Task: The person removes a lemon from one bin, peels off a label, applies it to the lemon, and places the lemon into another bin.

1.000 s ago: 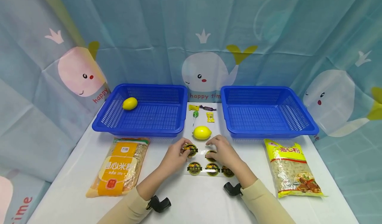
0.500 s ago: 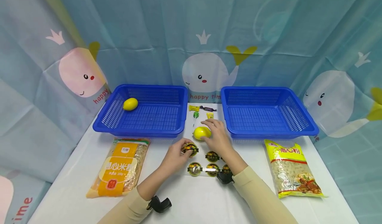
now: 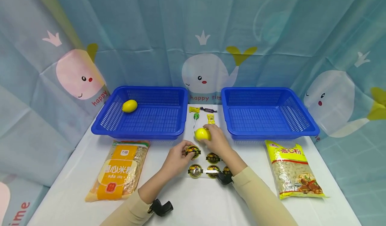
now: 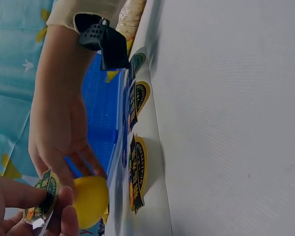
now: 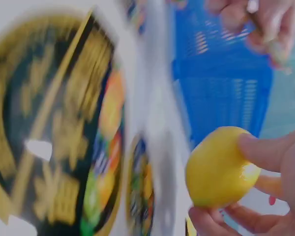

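Whale-printed blue cloth is hanging behind a white table (image 3: 187,202), where a person is working with both hands. Their right hand (image 3: 217,141) is curling its fingers and thumb round a lemon (image 3: 201,134), holding it just above the tabletop and just beyond the sticker sheet (image 3: 211,165). Their left hand (image 3: 178,157) is pinching a round sticker (image 3: 193,150) between thumb and fingertips, close beside the lemon; the left wrist view is showing that sticker (image 4: 43,196) peeled free with a bit of clear film hanging from it.

Judging from this, the sticker could be folding onto itself or clinging to the fingertips, since the pinch is covering part of its edge. The lemon's curved, smooth skin may be letting the sticker wrinkle, or the fruit may be rolling in a loose grasp.

Beyond the right hand, small wrapped candies (image 3: 211,119) and a lollipop (image 3: 196,118) are lying close enough to be knocked. A blue basket (image 3: 169,132) is sitting ahead of the left hand with a second lemon (image 3: 129,105) inside; another blue basket (image 3: 301,130) is sitting off beyond the right hand. An orange noodle packet (image 3: 119,169) is lying outside the left hand, a yellow noodle packet (image 3: 292,169) outside the right.
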`<state>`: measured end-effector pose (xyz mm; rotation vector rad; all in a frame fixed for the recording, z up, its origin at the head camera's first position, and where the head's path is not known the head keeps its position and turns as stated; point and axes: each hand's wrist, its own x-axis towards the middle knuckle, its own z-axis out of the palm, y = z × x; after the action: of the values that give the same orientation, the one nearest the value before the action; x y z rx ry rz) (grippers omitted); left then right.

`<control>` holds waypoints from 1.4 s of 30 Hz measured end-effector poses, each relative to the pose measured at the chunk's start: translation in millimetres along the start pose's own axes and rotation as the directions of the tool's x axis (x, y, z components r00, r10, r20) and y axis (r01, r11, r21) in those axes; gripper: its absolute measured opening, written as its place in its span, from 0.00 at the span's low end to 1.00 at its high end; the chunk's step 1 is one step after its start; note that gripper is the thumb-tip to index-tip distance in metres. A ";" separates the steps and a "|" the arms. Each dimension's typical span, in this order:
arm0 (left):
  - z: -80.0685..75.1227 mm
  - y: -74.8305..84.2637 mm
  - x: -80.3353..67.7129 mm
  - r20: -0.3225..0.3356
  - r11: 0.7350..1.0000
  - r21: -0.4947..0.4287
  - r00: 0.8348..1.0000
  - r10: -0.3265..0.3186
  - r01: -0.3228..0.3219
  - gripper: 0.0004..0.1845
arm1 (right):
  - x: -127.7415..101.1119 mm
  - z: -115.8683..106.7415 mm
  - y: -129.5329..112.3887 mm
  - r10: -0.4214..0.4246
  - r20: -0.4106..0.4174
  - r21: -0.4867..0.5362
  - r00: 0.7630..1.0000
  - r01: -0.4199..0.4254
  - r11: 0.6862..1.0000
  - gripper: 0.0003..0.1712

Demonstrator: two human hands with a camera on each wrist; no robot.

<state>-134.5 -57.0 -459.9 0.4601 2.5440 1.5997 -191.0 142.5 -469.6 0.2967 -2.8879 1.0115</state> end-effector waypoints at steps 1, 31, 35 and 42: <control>0.3 0.5 -0.2 -0.007 1.000 0.005 1.000 0.000 0.000 0.12 | -3.0 -2.1 -0.6 0.021 0.005 0.054 1.000 -0.022 0.998 0.34; 2.1 12.1 3.1 -0.034 0.993 -0.115 0.999 0.031 -0.035 0.11 | -60.0 -21.6 -3.3 0.060 0.308 0.676 0.950 -0.262 0.689 0.31; 3.2 12.0 3.7 -0.027 0.991 -0.125 0.999 0.036 -0.039 0.11 | -61.5 -22.6 -3.9 0.044 0.301 0.682 0.953 -0.247 0.689 0.31; 5.1 11.9 3.5 -0.011 0.984 -0.171 0.999 0.041 -0.043 0.12 | -63.5 -23.3 -7.3 0.050 0.277 0.676 0.960 -0.232 0.700 0.33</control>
<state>-134.2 -46.8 -451.2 0.4931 2.3889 1.8188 -127.4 161.6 -455.0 0.2354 -2.5808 2.2460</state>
